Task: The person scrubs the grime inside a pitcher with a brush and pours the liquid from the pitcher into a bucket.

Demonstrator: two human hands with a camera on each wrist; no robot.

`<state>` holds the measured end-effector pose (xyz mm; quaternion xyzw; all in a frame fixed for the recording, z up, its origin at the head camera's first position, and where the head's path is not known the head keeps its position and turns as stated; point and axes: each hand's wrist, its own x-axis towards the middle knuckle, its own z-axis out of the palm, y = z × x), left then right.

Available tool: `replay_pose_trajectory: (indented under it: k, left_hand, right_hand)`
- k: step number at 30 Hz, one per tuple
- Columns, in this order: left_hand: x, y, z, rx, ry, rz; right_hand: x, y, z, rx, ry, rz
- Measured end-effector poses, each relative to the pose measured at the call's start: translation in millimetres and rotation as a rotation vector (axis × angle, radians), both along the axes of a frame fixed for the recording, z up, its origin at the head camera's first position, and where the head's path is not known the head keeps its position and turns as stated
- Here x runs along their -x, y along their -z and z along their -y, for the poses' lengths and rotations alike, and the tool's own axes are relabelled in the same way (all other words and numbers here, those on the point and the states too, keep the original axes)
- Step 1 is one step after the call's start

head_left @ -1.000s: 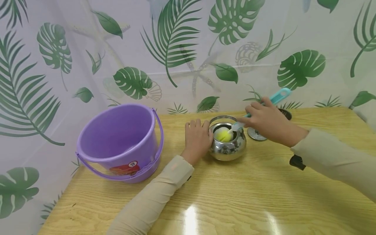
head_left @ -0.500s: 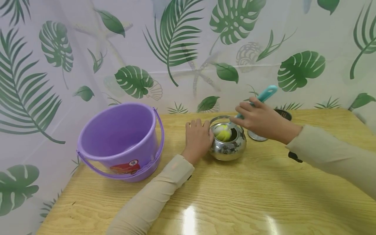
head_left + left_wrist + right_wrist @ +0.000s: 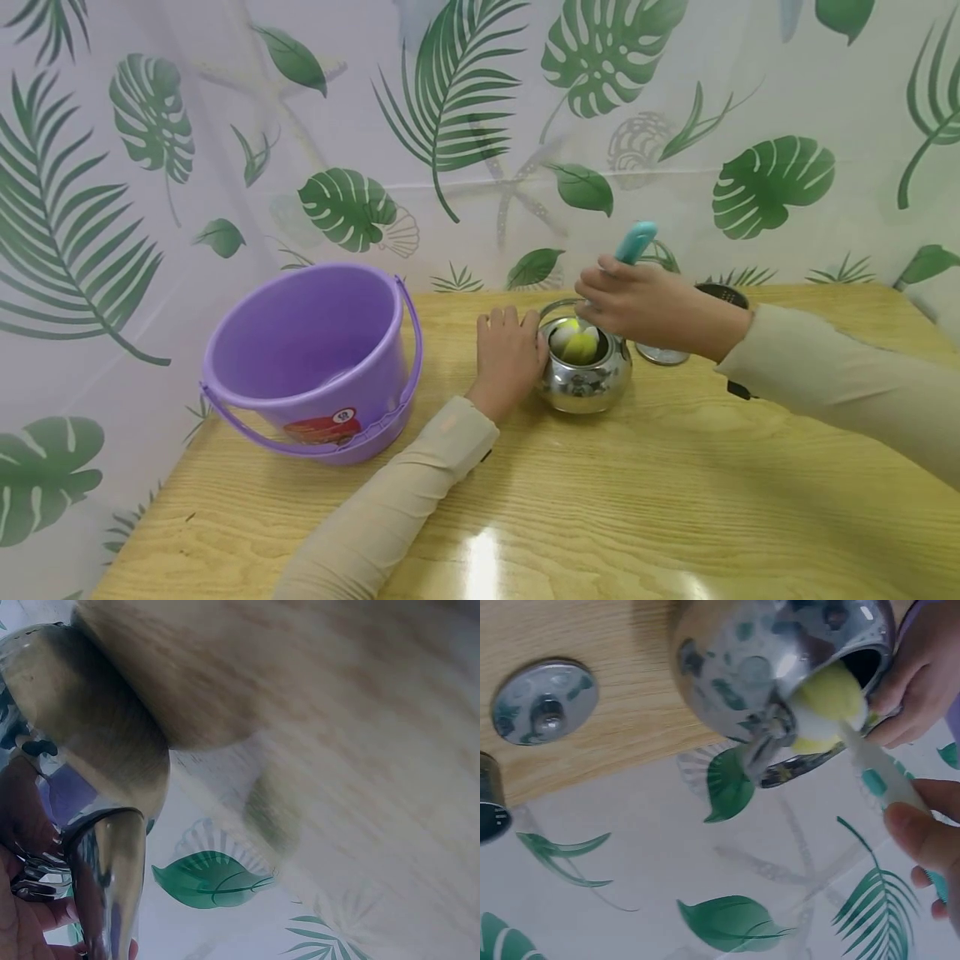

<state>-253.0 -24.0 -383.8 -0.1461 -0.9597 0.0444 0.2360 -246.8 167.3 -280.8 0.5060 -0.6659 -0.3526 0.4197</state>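
A shiny steel teapot [image 3: 585, 392] stands upright on the wooden table, its top uncovered. My left hand [image 3: 506, 358] grips its left side; in the left wrist view, fingers [image 3: 56, 915] show behind the spout [image 3: 109, 877]. Above the teapot, my right hand [image 3: 656, 308] holds a sponge bottle brush by its turquoise handle [image 3: 636, 242]. The yellow and white sponge head [image 3: 829, 701] sits in the teapot's opening, its lower part hidden inside. The raised carrying handle [image 3: 802, 766] leans toward the back, partly hidden by my right hand in the head view.
Left of the teapot stands a purple bucket [image 3: 247, 333] with its handle hanging down in front. The teapot's lid [image 3: 551, 712] lies knob up to the right, beside a perforated steel strainer [image 3: 723, 294]. A leaf-patterned sheet [image 3: 450, 125] hangs behind the table.
My right hand has moved left, and the brush handle has swung left to stand steeper. The sponge head has shifted about within the opening. The left hand keeps its place on the teapot.
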Motion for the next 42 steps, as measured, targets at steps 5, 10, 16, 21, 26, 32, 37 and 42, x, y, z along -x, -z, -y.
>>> replay_pose_trajectory:
  k: [5, 10, 16, 21, 26, 32, 37, 42]
  left_hand:
    - [0.8, 2.6, -0.2, -0.031, 0.017, -0.073]
    - [0.9, 4.2, -0.8, -0.038, 0.020, -0.146]
    - [1.9, 5.2, -1.5, -0.037, 0.012, -0.130]
    - [2.6, 5.3, -1.7, -0.039, 0.004, -0.108]
    - [1.8, 4.1, -1.5, -0.047, 0.003, -0.091]
    - [1.1, 4.0, -0.7, -0.047, 0.015, -0.061]
    - [1.7, 2.4, 0.2, -0.040, 0.020, -0.016]
    - [2.7, 2.1, 0.6, -0.040, 0.020, -0.019]
  right_hand:
    - [-3.0, -4.7, 13.9, -0.074, 0.103, -0.031]
    - [-5.5, -8.3, 25.2, -0.083, 0.177, 0.003]
    - [-8.9, -15.9, 33.7, -0.100, 0.252, 0.034]
    - [-7.6, -22.5, 37.8, -0.113, 0.296, 0.090]
    - [-3.6, -28.5, 37.4, -0.094, 0.320, 0.220]
    - [0.8, -32.3, 29.5, -0.050, 0.334, 0.392]
    - [2.8, -32.5, 20.1, -0.013, 0.333, 0.455]
    - [4.6, -30.0, 11.7, 0.040, 0.337, 0.498]
